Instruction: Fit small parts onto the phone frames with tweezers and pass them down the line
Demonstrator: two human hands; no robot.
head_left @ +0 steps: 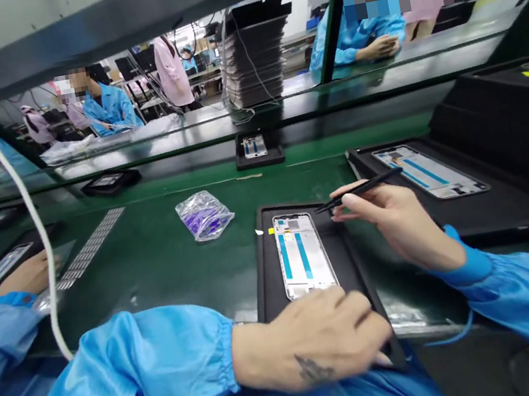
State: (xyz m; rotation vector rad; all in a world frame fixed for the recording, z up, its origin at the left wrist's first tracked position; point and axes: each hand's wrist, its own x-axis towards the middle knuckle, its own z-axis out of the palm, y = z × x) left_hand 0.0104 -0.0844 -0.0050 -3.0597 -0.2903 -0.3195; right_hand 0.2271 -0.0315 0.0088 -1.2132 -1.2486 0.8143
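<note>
A silver phone frame (318,253) with two blue strips lies in a black tray (266,279) on the bench before me. My left hand (318,337) is over the near end of the tray, covering the frame's bottom edge. Its fingers curl downward, and whatever they grip is hidden beneath them. Slim black tweezers (369,186) are pinched in my right hand (397,219), pointing left just above the frame's upper right corner. Beside the frame's top left are a small yellow tab (271,230) and a white scrap (259,232).
A clear bag with purple contents (206,218) lies left of the tray. Another phone frame (430,170) rests in a black tray at right. Farther back is a small tray (260,158) with a frame. A co-worker's hands (28,272) and a white cable (9,159) are at left.
</note>
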